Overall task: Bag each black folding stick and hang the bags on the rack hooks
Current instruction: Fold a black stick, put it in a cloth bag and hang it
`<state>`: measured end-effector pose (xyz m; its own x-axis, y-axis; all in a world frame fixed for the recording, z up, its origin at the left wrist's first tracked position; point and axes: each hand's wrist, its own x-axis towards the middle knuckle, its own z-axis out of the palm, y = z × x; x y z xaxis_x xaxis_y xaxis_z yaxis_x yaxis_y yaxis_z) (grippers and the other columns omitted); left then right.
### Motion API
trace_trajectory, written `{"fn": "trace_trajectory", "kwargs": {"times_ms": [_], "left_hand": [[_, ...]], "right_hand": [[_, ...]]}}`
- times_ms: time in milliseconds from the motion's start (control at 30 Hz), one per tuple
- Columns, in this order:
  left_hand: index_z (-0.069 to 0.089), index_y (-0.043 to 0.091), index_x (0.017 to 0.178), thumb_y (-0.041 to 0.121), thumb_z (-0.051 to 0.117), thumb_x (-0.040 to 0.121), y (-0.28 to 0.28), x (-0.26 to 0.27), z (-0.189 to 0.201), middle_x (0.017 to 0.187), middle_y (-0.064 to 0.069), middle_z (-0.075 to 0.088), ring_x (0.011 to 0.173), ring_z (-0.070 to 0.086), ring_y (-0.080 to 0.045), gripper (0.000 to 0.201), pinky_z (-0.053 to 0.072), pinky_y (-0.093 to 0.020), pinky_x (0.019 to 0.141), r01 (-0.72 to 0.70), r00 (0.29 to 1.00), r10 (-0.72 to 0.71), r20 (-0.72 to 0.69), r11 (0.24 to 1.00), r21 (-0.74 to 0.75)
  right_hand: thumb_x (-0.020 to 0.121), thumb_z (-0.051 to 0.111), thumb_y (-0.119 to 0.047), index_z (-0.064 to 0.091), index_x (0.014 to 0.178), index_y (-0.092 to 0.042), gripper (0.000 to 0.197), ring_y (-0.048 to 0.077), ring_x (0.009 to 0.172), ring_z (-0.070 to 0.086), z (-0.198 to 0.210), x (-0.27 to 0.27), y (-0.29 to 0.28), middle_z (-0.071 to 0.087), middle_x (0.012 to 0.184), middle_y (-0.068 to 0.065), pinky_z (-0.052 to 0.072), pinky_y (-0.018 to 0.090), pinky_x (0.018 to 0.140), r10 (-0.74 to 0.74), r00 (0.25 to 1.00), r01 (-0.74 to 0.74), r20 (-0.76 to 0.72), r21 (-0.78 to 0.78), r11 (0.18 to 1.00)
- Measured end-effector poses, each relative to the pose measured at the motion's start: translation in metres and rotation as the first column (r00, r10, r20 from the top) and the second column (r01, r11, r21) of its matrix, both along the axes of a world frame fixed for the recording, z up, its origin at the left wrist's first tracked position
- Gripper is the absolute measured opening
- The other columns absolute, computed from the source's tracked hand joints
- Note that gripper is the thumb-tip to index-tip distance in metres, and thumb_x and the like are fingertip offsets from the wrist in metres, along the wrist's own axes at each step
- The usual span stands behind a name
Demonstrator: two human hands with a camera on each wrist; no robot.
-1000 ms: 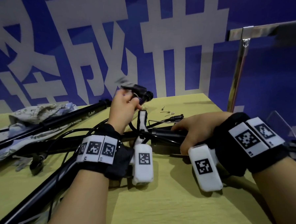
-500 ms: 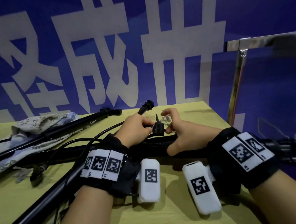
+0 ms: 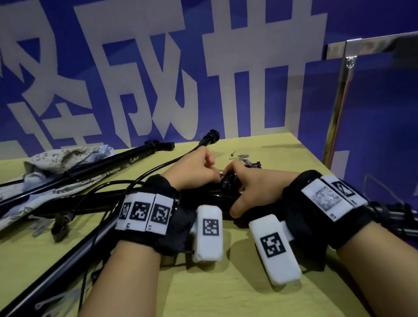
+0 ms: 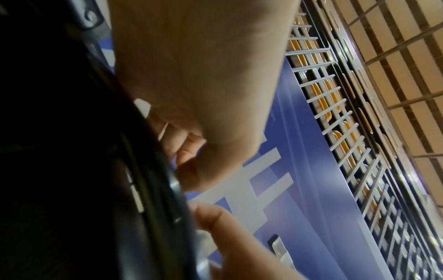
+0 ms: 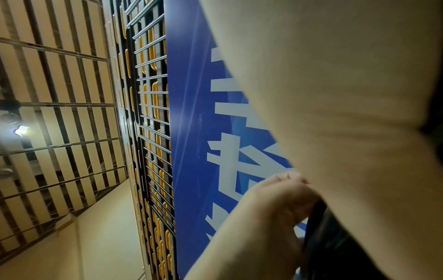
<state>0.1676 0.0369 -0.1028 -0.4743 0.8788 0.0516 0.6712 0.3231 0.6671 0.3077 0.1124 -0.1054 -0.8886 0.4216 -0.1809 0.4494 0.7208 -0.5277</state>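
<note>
A black folding stick (image 3: 205,196) lies across the yellow-green table (image 3: 234,292) under my wrists. Both hands meet at a small black fitting (image 3: 228,181) on it. My left hand (image 3: 211,175) pinches the fitting from the left with curled fingers. From the right, my right hand (image 3: 235,176) grips it, thumb low against the stick. In the left wrist view the left fingers (image 4: 182,144) curl beside the dark stick (image 4: 143,189). The right wrist view shows mostly my palm and the stick (image 5: 318,246). A patterned cloth bag (image 3: 65,158) lies at the far left.
Another black stick (image 3: 94,169) rests on the bag, and one more (image 3: 51,270) runs to the lower left with a thin cable. Loose small hardware (image 3: 244,156) sits beyond my hands. A chrome rack post (image 3: 338,108) stands at the right, with dark folded parts (image 3: 400,218) below it.
My left hand came down from a raised stick end and my right hand moved in; both now hold the fitting low on the stick.
</note>
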Motion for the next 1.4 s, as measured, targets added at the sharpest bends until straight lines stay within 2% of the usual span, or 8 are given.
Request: {"fn": "trace_trajectory", "kwargs": {"times_ms": [300, 467, 567, 767, 867, 967, 1067, 1400], "left_hand": [[0.053, 0.018, 0.102, 0.013, 0.049, 0.092, -0.032, -0.016, 0.052, 0.113, -0.003, 0.058, 0.106, 0.054, -0.02, 0.012, 0.043, -0.038, 0.099, -0.187, 0.975, 0.183, -0.124, 0.982, -0.014], [0.059, 0.0, 0.111, 0.011, 0.047, 0.094, -0.065, -0.045, 0.087, 0.112, -0.014, 0.06, 0.098, 0.059, -0.03, 0.024, 0.046, -0.035, 0.072, -0.37, 0.886, 0.256, -0.386, 0.892, -0.26], [0.06, -0.002, 0.105, 0.009, 0.051, 0.094, -0.085, -0.077, 0.093, 0.105, -0.015, 0.06, 0.084, 0.057, -0.029, 0.018, 0.041, -0.025, 0.048, -0.46, 0.858, 0.298, -0.418, 0.806, -0.371], [0.061, -0.008, 0.107, 0.007, 0.053, 0.093, -0.116, -0.144, 0.081, 0.117, -0.024, 0.061, 0.089, 0.055, -0.027, 0.022, 0.042, -0.023, 0.056, -0.575, 0.799, 0.319, -0.51, 0.655, -0.49], [0.058, -0.005, 0.122, 0.011, 0.049, 0.095, -0.118, -0.158, 0.072, 0.127, -0.022, 0.057, 0.112, 0.057, -0.033, 0.032, 0.044, -0.023, 0.062, -0.589, 0.785, 0.329, -0.524, 0.656, -0.472], [0.045, 0.002, 0.136, 0.016, 0.031, 0.102, -0.11, -0.163, 0.061, 0.144, -0.014, 0.043, 0.13, 0.043, -0.027, 0.04, 0.035, -0.03, 0.1, -0.6, 0.755, 0.278, -0.594, 0.659, -0.454], [0.044, 0.017, 0.139, 0.031, 0.025, 0.102, -0.105, -0.181, 0.05, 0.149, -0.008, 0.037, 0.137, 0.034, -0.024, 0.044, 0.023, -0.031, 0.111, -0.661, 0.691, 0.326, -0.645, 0.648, -0.38], [0.06, 0.016, 0.112, 0.014, 0.046, 0.094, -0.115, -0.233, 0.062, 0.109, -0.014, 0.064, 0.107, 0.054, -0.031, 0.024, 0.034, -0.037, 0.093, -0.775, 0.306, 0.474, -0.825, 0.628, 0.073]], "right_hand": [[0.073, 0.077, -0.02, 0.033, 0.118, -0.024, 0.063, 0.013, 0.078, 0.059, 0.0, -0.001, 0.005, 0.057, 0.098, -0.002, 0.048, 0.023, 0.062, 0.024, 0.994, -0.029, -0.105, -0.053, 0.998], [0.074, 0.075, -0.017, 0.035, 0.118, -0.021, 0.06, 0.019, 0.092, 0.059, 0.003, 0.0, 0.004, 0.057, 0.106, 0.001, 0.05, 0.028, 0.074, -0.029, 0.974, 0.014, -0.225, -0.065, 0.998], [0.077, 0.073, -0.014, 0.034, 0.118, -0.023, 0.057, 0.011, 0.084, 0.058, 0.012, 0.002, 0.003, 0.054, 0.095, -0.008, 0.045, 0.018, 0.064, -0.045, 0.963, 0.021, -0.266, -0.093, 0.995], [0.078, 0.071, -0.013, 0.037, 0.115, -0.026, 0.052, 0.015, 0.073, 0.063, 0.043, -0.001, 0.001, 0.057, 0.102, -0.004, 0.049, 0.021, 0.052, -0.039, 0.952, 0.008, -0.303, -0.103, 0.995], [0.078, 0.071, -0.017, 0.038, 0.116, -0.026, 0.051, 0.009, 0.073, 0.06, 0.06, -0.013, -0.004, 0.055, 0.095, -0.01, 0.046, 0.019, 0.057, -0.008, 0.953, -0.009, -0.304, -0.054, 0.999], [0.078, 0.072, -0.02, 0.037, 0.116, -0.027, 0.053, 0.011, 0.077, 0.06, 0.072, -0.036, -0.01, 0.055, 0.095, -0.009, 0.049, 0.023, 0.063, 0.012, 0.955, -0.026, -0.296, -0.042, 0.999], [0.077, 0.072, -0.021, 0.037, 0.118, -0.025, 0.055, 0.015, 0.082, 0.062, 0.077, -0.062, -0.014, 0.057, 0.096, -0.005, 0.053, 0.032, 0.077, 0.025, 0.956, -0.041, -0.293, -0.046, 0.998], [0.077, 0.073, -0.018, 0.037, 0.114, -0.024, 0.052, 0.009, 0.077, 0.058, 0.077, -0.093, -0.008, 0.055, 0.089, -0.009, 0.049, 0.02, 0.067, 0.048, 0.95, -0.062, -0.309, -0.034, 0.998]]}}
